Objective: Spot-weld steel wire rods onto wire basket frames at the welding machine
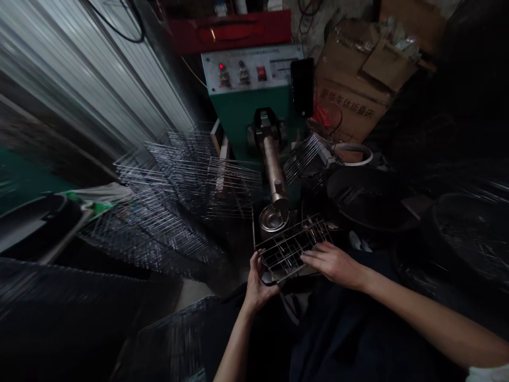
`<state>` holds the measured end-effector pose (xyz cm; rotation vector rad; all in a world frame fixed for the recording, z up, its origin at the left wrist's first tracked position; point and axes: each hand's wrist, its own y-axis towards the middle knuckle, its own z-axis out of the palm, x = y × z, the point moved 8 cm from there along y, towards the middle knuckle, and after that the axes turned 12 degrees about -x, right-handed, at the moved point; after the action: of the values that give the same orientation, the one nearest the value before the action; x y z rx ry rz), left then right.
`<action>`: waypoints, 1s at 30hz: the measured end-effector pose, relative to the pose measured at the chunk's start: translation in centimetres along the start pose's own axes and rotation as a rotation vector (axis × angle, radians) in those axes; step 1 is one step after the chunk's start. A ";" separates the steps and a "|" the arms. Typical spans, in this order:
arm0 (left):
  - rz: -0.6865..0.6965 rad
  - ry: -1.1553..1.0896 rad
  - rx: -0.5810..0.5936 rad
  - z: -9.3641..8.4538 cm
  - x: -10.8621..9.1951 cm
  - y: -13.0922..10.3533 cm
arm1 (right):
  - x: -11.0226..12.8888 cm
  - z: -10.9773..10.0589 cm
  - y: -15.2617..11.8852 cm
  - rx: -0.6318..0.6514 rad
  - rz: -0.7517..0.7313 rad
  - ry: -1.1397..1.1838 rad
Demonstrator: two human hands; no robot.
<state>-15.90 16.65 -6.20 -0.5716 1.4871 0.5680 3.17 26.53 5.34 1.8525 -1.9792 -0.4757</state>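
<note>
A small wire rack (287,253) of crossed metal rods is tilted in front of me, below the arm of a spot welder (274,170). My left hand (258,284) grips the rack's left end, thumb below and fingers on the near corner. On the right side, my right hand (334,262) lies over the rack with its fingers stretched along the rods; whether it pinches a rod is hard to see in the dim light. A round metal cup-like part (273,218) sits under the welder's tip, just beyond the rack.
Stacked wire racks (159,196) pile up at the left. The green machine's control panel (254,69) has a lit red lamp. Dark round basins (369,196) stand to the right, with cardboard boxes (350,101) behind. A phone (303,85) hangs by the panel.
</note>
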 end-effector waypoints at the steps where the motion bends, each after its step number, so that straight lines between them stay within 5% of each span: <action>1: 0.015 0.007 0.008 0.0 -0.1 0.0 | 0.1 -0.1 -0.1 -0.022 -0.012 -0.010; 11: 0.088 0.044 0.029 0.1 0.3 0.0 | -0.2 0.4 -0.7 -0.013 0.000 -0.008; 19: 0.137 0.042 0.065 0.3 0.8 0.0 | -1.1 0.5 0.1 0.130 0.165 0.328; 25: 0.127 0.074 0.095 0.7 1.7 -0.2 | -4.0 -0.2 0.5 0.193 0.544 0.786; 30: 0.057 0.070 0.054 0.1 2.0 0.4 | -7.3 0.0 -2.7 -0.063 1.075 1.335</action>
<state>-16.05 16.99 -8.18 -0.5131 1.5839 0.5551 5.87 33.67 3.61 0.4379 -1.4963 0.7978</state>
